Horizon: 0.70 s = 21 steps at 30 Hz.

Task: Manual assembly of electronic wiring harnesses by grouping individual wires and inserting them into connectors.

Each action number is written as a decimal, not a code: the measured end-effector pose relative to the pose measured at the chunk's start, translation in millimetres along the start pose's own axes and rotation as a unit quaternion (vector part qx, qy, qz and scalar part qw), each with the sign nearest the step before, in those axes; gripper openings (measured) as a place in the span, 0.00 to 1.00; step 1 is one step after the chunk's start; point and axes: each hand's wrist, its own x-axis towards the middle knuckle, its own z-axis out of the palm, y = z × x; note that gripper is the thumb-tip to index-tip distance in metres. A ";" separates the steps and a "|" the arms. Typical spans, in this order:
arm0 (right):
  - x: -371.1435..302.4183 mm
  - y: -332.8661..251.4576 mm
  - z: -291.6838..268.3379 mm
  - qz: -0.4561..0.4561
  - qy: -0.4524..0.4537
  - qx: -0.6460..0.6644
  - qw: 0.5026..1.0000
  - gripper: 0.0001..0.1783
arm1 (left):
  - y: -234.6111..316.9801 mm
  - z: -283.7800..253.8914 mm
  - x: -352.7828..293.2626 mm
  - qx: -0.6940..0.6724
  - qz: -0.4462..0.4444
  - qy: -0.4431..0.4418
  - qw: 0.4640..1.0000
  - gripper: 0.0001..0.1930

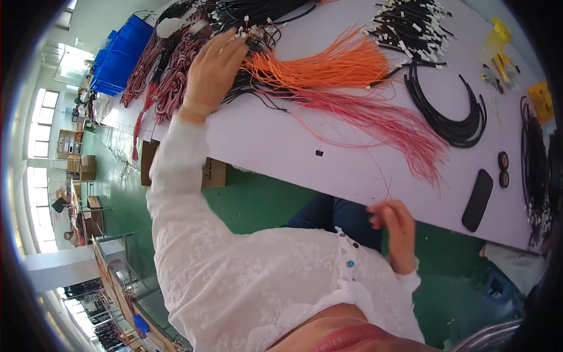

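Orange wires (328, 67) are spread right of the left hand (214, 70); the right hand (397, 227) is held nearer, curled. Neither grip can be made out.

Daylight shines through windows (41, 123) along the pale wall (56, 179) of a workshop, glinting off a glossy green floor (252, 205). A pale worktable (264, 141) spans the foreground; cardboard boxes (88, 167), a white pillar (64, 271) and a long workbench (119, 286) stand at left, a blue stool (508, 293) at lower right.
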 end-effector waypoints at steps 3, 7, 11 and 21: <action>46.5 11.6 65.7 0.077 -0.237 0.131 0.960 0.26 | 86.3 -77.0 -58.9 -0.070 -0.179 -0.203 0.960 0.09; 129.4 36.7 173.3 0.231 -0.231 0.394 0.859 0.28 | 193.2 -124.9 -120.1 -0.343 -0.355 -0.142 0.858 0.07; 187.4 55.9 208.6 0.202 -0.136 0.491 0.836 0.17 | 235.1 -192.6 -173.4 -0.486 -0.548 -0.170 0.659 0.08; 175.3 40.0 209.8 0.059 -0.021 0.412 0.909 0.11 | 234.2 -250.7 -317.4 -0.592 -0.666 -0.291 0.348 0.12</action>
